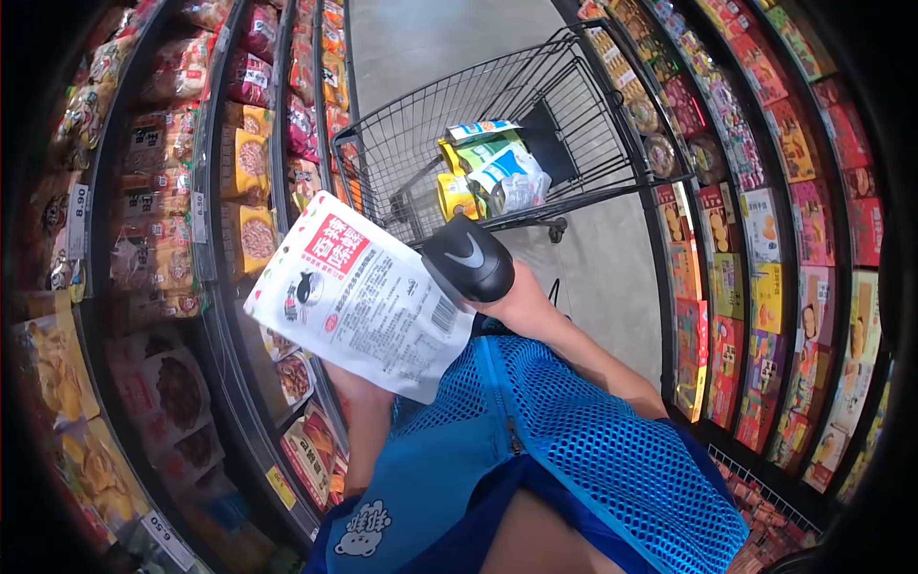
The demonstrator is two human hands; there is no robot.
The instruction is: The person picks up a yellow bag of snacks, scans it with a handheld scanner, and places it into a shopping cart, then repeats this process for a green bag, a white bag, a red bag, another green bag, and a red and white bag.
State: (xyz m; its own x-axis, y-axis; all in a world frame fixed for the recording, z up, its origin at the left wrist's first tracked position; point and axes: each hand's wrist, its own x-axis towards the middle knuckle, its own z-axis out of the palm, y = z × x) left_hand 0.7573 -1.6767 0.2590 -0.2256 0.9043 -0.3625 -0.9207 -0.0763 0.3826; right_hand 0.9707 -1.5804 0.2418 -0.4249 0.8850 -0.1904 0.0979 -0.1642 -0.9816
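The left hand (359, 387) held a flat white plastic snack pouch with a red label (359, 297) from beneath, its grip closed on the lower edge. The right hand (512, 297) had its grip wrapped around a black handheld barcode scanner (469, 258), touching the pouch's 3 o'clock corner. At 12 o'clock stood a grey wire shopping cart (402, 158) holding packets.

Your left hand (356, 390) holds a white snack pouch (359, 297) from below, printed back facing you, while your right hand (516, 298) grips a black handheld scanner (469, 258) at the pouch's upper right edge. Beyond them stands a wire shopping cart (411, 143) carrying a few packages (488, 167), between stocked shelves (220, 191).
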